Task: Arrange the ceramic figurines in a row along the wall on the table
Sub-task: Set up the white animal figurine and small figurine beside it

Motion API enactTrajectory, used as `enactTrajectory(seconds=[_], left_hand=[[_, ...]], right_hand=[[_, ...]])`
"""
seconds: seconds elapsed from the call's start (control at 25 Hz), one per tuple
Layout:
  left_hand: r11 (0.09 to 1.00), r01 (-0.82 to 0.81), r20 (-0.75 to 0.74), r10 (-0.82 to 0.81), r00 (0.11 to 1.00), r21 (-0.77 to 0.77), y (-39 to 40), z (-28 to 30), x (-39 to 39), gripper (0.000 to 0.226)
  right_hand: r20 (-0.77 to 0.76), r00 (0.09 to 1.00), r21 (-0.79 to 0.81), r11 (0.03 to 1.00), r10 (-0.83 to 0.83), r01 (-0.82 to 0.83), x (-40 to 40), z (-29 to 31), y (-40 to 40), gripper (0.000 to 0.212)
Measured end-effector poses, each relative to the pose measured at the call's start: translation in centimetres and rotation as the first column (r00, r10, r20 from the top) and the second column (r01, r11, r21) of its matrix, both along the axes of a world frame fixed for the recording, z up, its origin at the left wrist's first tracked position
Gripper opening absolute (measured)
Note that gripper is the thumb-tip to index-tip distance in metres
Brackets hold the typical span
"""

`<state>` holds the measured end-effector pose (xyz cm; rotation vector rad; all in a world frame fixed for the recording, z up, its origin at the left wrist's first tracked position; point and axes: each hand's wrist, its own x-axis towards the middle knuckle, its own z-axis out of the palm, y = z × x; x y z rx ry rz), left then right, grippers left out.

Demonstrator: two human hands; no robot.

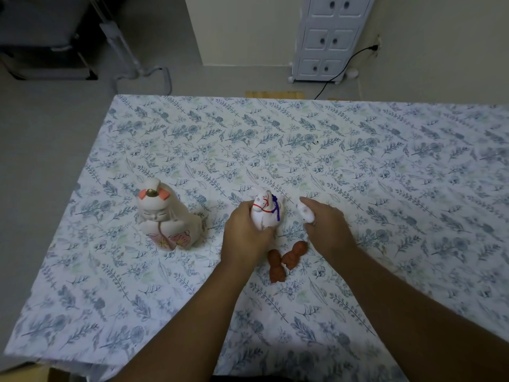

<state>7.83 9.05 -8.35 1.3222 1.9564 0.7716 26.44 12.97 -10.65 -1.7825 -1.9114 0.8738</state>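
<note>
Hands reach out over the table, which has a cloth with blue leaves on it. The left hand is wrapped around a white horse figurine with red and purple cords. The fingers are closed on its lower body and its head sticks up above them. The right hand is closed on a small white figurine, which pokes out by the thumb. Both arms come in from the bottom and lie low over the cloth.

Two little brown figurines lie on the cloth between the wrists, touching each other. A big white doll figurine with pink flowers stands to the left, apart from the hands. Past the far table edge stands a white cabinet with a black cable beside it.
</note>
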Motion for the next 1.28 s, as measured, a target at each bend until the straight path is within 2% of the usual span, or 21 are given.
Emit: enactTrajectory(seconds=[0.36, 0.48, 0.6, 0.72, 1.0, 1.28], left_hand=[[0.978, -0.196, 0.140, 0.184, 0.973, 0.074, 3.3, -1.4, 2.4, 0.038], [0.975, -0.202, 0.151, 0.187, 0.971, 0.089, 3.6, -2.4, 2.8, 0.049], [0.987, -0.102, 0.189, 0.077, 0.979, 0.125, 2.8, -2.5, 2.3, 0.073], [0.981, 0.064, 0.069, -0.078, 0.995, 0.181, 2.0, -2.6, 1.5, 0.082], [0.962, 0.225, -0.087, -0.214, 0.973, 0.153, 2.7, -2.1, 0.6, 0.069], [0.972, 0.187, -0.070, -0.179, 0.981, 0.142, 2.4, -2.1, 0.7, 0.073]], right_hand=[[-0.057, 0.991, -0.042, 0.992, -0.121, 0.119, -1.6, 0.1, 2.0, 0.062], [-0.056, 0.989, -0.044, 0.989, -0.140, 0.138, -1.8, -0.7, 1.6, 0.064], [-0.027, 0.989, -0.027, 0.989, -0.146, 0.145, -1.7, -1.0, 1.0, 0.067], [-0.037, 0.991, 0.020, 0.992, -0.125, 0.126, -1.3, -0.8, 1.0, 0.066], [0.062, 0.998, 0.009, 0.999, -0.032, 0.032, -1.4, -0.7, 1.8, 0.061], [0.067, 0.998, -0.012, 1.000, -0.003, 0.004, -1.4, -0.4, 1.8, 0.061]])
